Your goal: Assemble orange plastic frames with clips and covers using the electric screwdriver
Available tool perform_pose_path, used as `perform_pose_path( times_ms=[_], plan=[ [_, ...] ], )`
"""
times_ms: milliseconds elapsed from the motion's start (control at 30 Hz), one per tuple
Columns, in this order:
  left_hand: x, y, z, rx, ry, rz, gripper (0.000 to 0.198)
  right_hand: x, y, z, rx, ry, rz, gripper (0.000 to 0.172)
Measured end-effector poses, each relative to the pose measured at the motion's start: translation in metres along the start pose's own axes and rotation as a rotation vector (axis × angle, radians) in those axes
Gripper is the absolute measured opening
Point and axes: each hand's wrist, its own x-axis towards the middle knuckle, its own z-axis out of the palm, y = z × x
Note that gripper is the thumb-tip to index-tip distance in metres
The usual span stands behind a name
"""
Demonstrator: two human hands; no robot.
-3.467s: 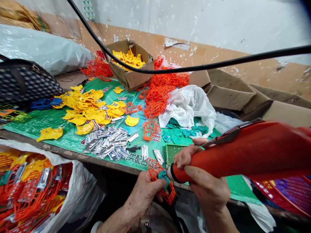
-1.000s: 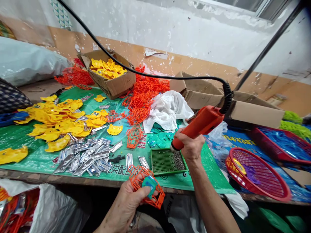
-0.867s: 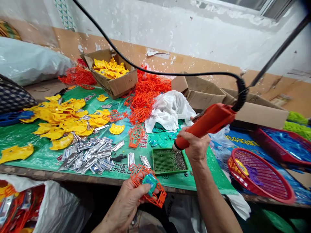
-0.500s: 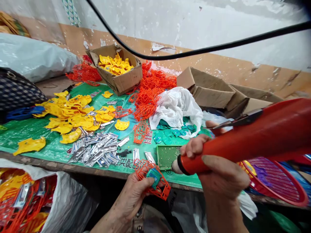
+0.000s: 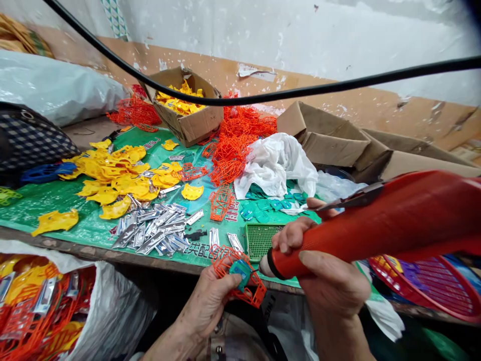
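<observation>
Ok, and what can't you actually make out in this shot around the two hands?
All in the head view:
1. Tip of the orange screwdriver, by the teal piece: too small to show whether it carries a screw.
2. The screwdriver's rear: cut off by the right edge.
3. Right part of the green tray: hidden by the right hand.
4. Underside of the orange frame: covered by the left hand.

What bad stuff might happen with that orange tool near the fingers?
The tip of the orange driver is right beside the left hand pinching the teal piece in the orange frame; a slip might jab a finger. The frame is held in mid-air and may twist or drop. The black cable might tug the right hand.
</observation>
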Motion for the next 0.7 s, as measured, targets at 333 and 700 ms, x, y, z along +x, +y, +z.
perform_pose_path(
  times_ms=[333, 700],
  plan=[
    [0.0009, 0.002, 0.0028, 0.002, 0.023, 0.0, 0.023, 0.0012, 0.005, -0.0025, -0.016, -0.013, 0.007, 0.046],
    [0.0006, -0.0003, 0.0019, 0.044, 0.058, -0.011, 0.021, -0.0015, 0.0092, -0.003, -0.05, -0.004, 0.001, 0.049]
  ],
)
